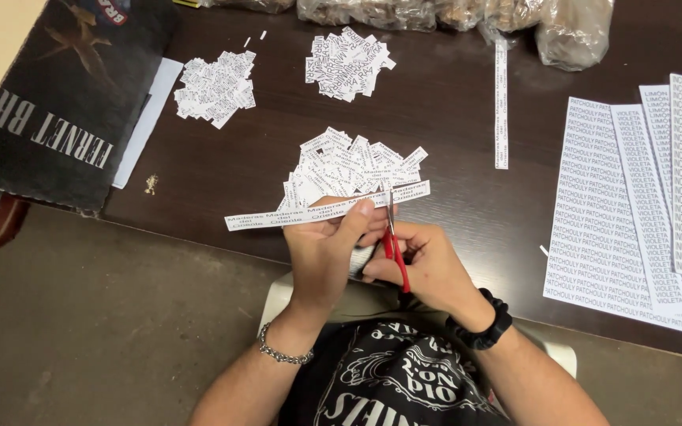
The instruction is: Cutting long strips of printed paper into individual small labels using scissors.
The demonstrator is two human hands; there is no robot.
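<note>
While a printed paper strip [309, 211] is pinched by the left hand [327, 251], red-handled scissors [394, 248] are gripped by the right hand [429, 264], blades set across it; cut labels [353, 170] are heaped just beyond the strip. The next snip is judged to need the strip fed along.

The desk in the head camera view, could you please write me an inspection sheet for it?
Surface: dark brown table, scuffed.
Job's things: printed paper strip held by left hand; red-handled scissors in right hand, blades at the strip.
Clutter: three piles of cut labels; printed sheets at right; a loose strip; clear bags; dark carton.
Grippers: both hands closed on their items.
Cables: nothing seen.
Surroundings: concrete floor.
</note>
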